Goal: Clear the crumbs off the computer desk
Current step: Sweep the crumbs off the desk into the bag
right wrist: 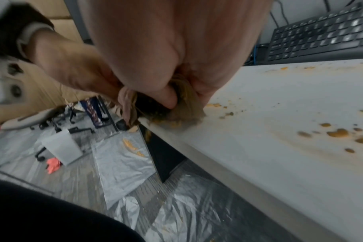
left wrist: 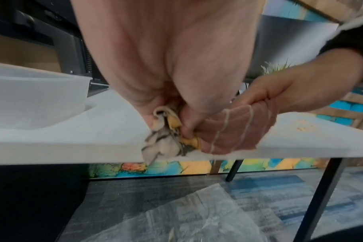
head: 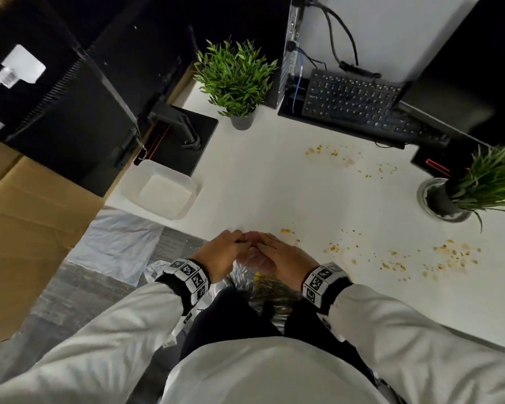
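Note:
My left hand (head: 219, 252) and right hand (head: 286, 255) meet at the near edge of the white desk (head: 274, 185). Both grip a bunched pink striped cloth (left wrist: 238, 127), which lies on the desk edge with a crumpled end hanging over it. In the right wrist view the cloth (right wrist: 186, 104) is stained yellow where it touches the edge. Orange-yellow crumbs (head: 449, 255) lie scattered to the right of my hands, and more crumbs (head: 321, 150) sit in front of the keyboard. Yellow crumbs (head: 263, 282) lie on crinkled plastic below the edge, under my hands.
A clear plastic container (head: 161, 191) stands at the desk's left edge. Two potted plants (head: 236, 80) (head: 478, 185), a black keyboard (head: 359, 100) and monitor stands line the back. Cardboard boxes (head: 27, 214) stand left. Plastic sheeting (right wrist: 122, 163) covers the floor.

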